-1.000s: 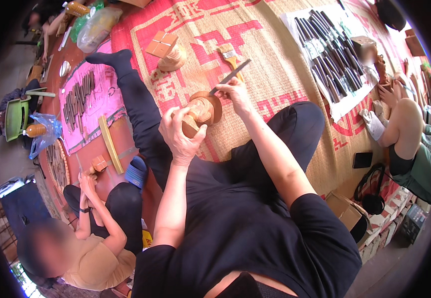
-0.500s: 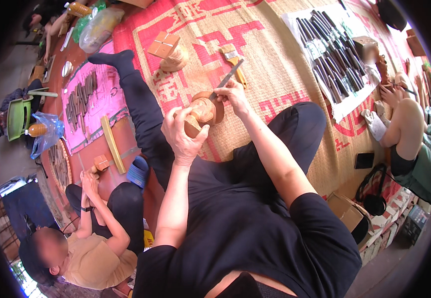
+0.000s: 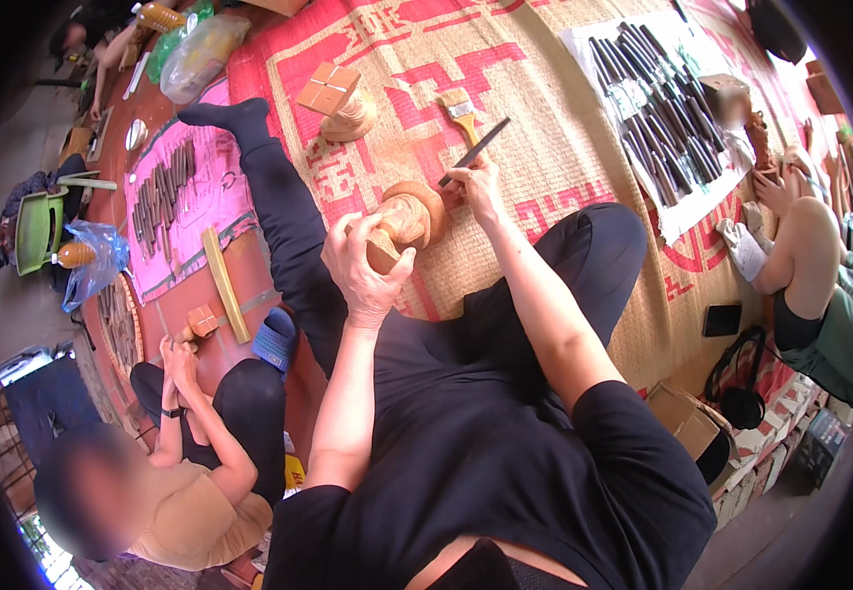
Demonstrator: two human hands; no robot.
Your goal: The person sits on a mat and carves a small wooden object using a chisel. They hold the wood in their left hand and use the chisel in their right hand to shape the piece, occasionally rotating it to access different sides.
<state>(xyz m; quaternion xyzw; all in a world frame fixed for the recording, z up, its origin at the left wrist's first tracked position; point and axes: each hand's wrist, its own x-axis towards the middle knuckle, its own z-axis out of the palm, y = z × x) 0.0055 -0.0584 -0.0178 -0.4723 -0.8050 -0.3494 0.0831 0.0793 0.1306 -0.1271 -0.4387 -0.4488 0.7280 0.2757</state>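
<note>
My left hand (image 3: 359, 264) is closed around the narrow end of a carved wooden piece (image 3: 409, 218). Its round, flared base (image 3: 426, 202) points up and to the right, and pale grain shows on its waist. Just right of that base, my right hand (image 3: 477, 187) grips a slim dark carving tool (image 3: 480, 147), slanted up to the right. The tool's lower end sits close to the base, apart from it. Beyond my right hand lies a paintbrush (image 3: 460, 113) with a yellow handle. Farther left stands another wooden piece (image 3: 350, 116), with an orange-brown block (image 3: 328, 88) on top.
A woven red and tan mat (image 3: 564, 128) spreads under my legs. Rows of dark tools (image 3: 657, 113) lie on a white cloth at right; more tools (image 3: 164, 197) lie on pink cloth at left. Co-workers sit at lower left (image 3: 190, 492) and far right (image 3: 805, 256).
My right hand has shifted right, drawing the tool's lower end away from the wooden piece's base. My left hand keeps its hold and has barely moved.
</note>
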